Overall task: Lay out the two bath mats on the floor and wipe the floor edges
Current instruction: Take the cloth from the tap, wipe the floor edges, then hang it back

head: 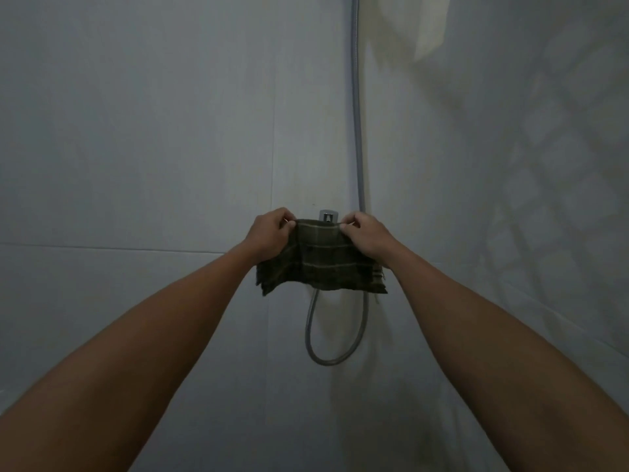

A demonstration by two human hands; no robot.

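Checked dark-green cloth (pixel 320 264) hangs between both hands, stretched sideways in front of a grey wall (pixel 136 131). Its long axis runs left to right, and its lower edge droops free below the fingers.

At the left, the left hand (pixel 269 233) pinches the cloth's upper left corner, fingers (pixel 287 221) closed tight on the top hem. The rest of that side falls away beneath the wrist in stacked folds.

Between the two hands, just behind the top hem, a chrome hook (pixel 327 215) stands out from the wall. It is level with the fingers and about equally near to each hand, so neither has the shorter reach. I cannot tell whether the cloth touches it.

At the right, the right hand (pixel 366 238) grips the upper right corner the same way, fingers curled shut on the hem. A hose (pixel 357 131) drops down the wall just past this hand and loops under the cloth.

No mats or floor edge show in view. My guess is the cloth either goes onto the hook or comes down to wipe; open room lies below and to the left, while the hose and a side wall (pixel 544 165) crowd the right.
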